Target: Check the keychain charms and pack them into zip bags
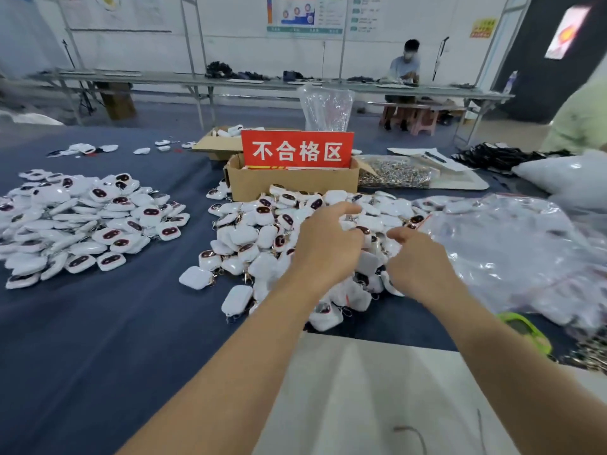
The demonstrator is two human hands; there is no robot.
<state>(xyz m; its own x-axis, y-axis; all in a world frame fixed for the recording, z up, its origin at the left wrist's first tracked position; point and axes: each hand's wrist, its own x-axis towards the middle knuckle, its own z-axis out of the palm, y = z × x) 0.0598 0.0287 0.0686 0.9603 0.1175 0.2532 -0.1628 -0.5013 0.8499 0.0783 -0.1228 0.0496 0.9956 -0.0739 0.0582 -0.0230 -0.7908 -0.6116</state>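
A heap of white keychain charms (262, 231) with dark red faces and metal clasps lies in the middle of the blue table. Both of my hands are over its near right part. My left hand (325, 241) hovers palm down, its fingers loosely curved above the charms and gripping nothing that I can see. Close beside it, my right hand (418, 261) has its fingers curled under and its thumb pointing left; what is inside it is hidden. A second, flatter pile of charms (92, 221) lies to the left. Clear zip bags (512, 251) are heaped on the right.
Behind the heap stands a cardboard box (292, 185) with a red sign (297, 151). A bag of metal rings (394, 174) lies right of it. A white sheet (377, 389) and a green object (525, 326) are near me. Another person's sleeve (581, 119) is at the far right.
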